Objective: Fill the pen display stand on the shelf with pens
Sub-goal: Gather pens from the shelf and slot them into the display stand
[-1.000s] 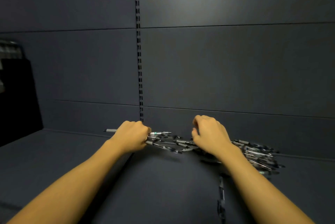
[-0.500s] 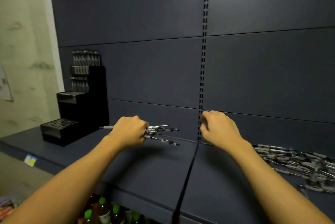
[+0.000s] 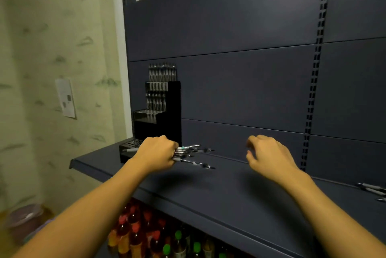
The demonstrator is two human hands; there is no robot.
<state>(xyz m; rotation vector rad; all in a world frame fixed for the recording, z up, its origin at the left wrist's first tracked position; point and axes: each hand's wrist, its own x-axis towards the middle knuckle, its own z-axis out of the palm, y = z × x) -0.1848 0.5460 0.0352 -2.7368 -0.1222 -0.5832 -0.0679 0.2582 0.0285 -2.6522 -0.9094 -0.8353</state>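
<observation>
Left hand, centre-left of frame, fist curled tight round a bundle of slim pens, tips fanning rightward, one grey end poking out left. Right hand, right of centre, holding nothing, fingers loosely curled, hovering above the matte dark shelf. Stand, left of centre, just behind the left hand: glossy black, stepped in tiers, upper tiers packed with upright pens, lowest tier a grid of round holes. More loose pens lying flat at the right edge. Smooth dark panels behind, slotted upright rail. Bottles with red and green caps below, bottom centre.
</observation>
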